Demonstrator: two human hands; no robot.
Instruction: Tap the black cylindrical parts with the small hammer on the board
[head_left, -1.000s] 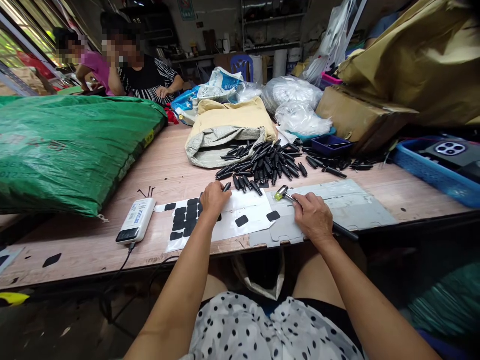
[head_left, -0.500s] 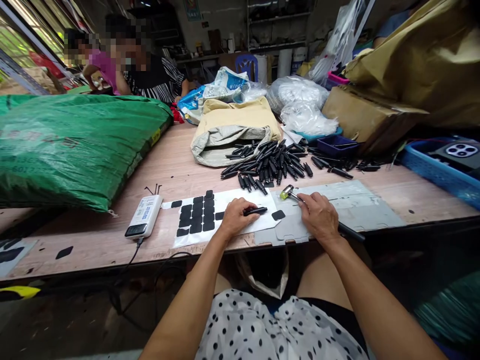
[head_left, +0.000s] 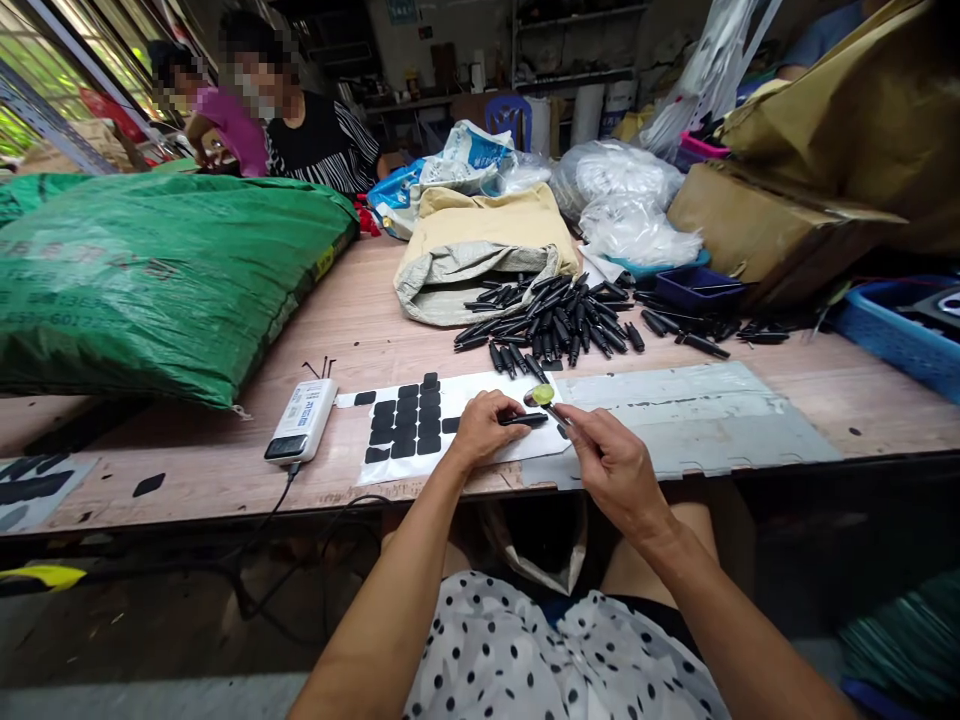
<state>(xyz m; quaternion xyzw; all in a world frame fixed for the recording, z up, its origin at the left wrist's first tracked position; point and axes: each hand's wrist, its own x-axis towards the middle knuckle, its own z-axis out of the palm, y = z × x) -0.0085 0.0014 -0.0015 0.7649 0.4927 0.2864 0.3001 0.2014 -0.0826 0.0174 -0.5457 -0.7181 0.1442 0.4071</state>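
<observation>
Carrying all: wood-grain table (head_left: 217, 460), flat, near edge scuffed.
Green sack (head_left: 150, 280): table's left side; bulging, creased, glossy plastic.
Cream bag (head_left: 487, 220): back from the near edge; soft, grey-lined mouth folded open.
Grey board (head_left: 705, 420): along near edge, right of centre; thin, flat, streaked.
White sheet (head_left: 480, 385): at near edge, left of the board; smooth, thin.
Pile (head_left: 562, 320): slim black rods heaped at the bag's mouth, dark sheen, some tapered.
Right hand (head_left: 611, 465): over near edge, thumb and fingers pinching the hammer's shaft close behind its head.
Left hand (head_left: 484, 430): over white sheet, fingers curled, gripping a black piece by its left end.
Hammer (head_left: 542, 396): above the sheet's right part, just beside the black piece; contact, cannot tell. Yellow-green, rounded striking face, slim shaft. Probably head-heavy yet small; stiff; shaft the sensible hold.
Black piece (head_left: 529, 419): over white sheet, near its right end, lying roughly level. Looks light, rigid, perhaps slippery on its smooth rounded side; best held by one end, fingertips clear of the hammer face.
Black patches (head_left: 405, 420): sheet's left half, rows of rounded squares, matt, thin.
</observation>
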